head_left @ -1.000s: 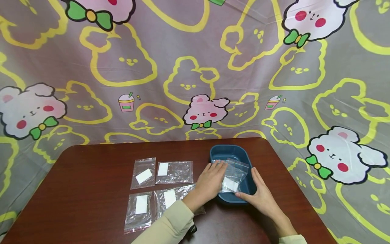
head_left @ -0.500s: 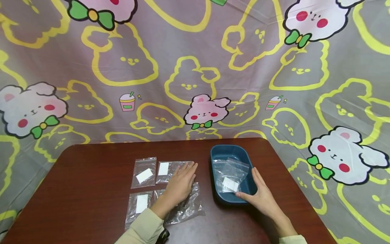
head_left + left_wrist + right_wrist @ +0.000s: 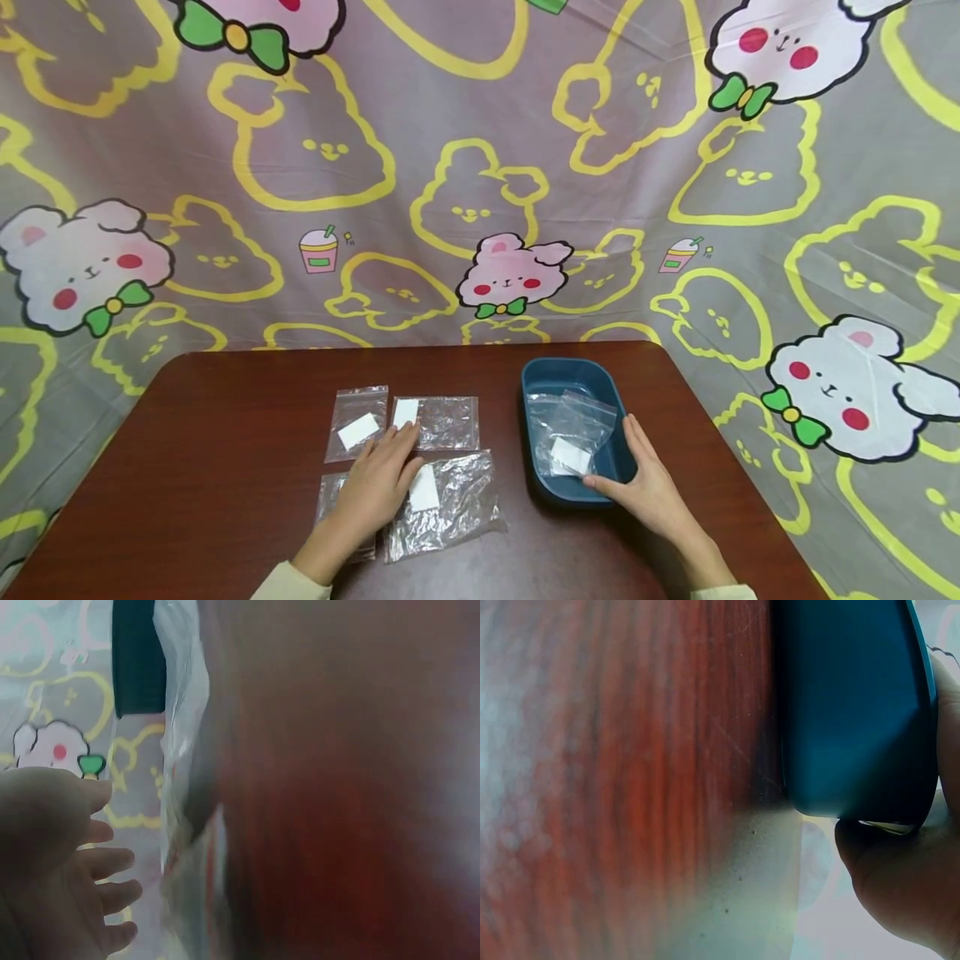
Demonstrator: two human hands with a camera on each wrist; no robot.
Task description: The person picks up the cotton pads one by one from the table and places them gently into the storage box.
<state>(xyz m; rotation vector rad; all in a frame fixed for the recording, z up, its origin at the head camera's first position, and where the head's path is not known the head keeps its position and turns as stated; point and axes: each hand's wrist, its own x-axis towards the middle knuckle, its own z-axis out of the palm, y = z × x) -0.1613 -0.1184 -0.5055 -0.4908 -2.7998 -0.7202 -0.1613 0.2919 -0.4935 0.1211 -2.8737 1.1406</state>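
Observation:
My left hand (image 3: 372,483) is over the group of clear zip bags, fingers extended. Its fingertips are near the white card of the upper right bag (image 3: 450,423); contact is unclear. Beneath it the lower left bag (image 3: 327,496) is mostly hidden. The upper left bag (image 3: 345,402) and lower right bag (image 3: 467,508) each show a white card. In the left wrist view, extended fingers (image 3: 112,896) appear beside a plastic bag edge (image 3: 184,675). My right hand (image 3: 656,492) holds the near right corner of a blue bin (image 3: 567,363), thumb at the front. Clear bags (image 3: 543,421) with a white card lie inside.
A brown wooden table (image 3: 225,467) carries everything. Behind it and at its sides hangs a patterned cloth (image 3: 420,108) with cartoon animals. Bare tabletop (image 3: 504,433) separates the loose bags from the bin.
My left hand has left the bags in the bin and moved left across the table to the loose bags on the left. My right hand and the bin have stayed in place.

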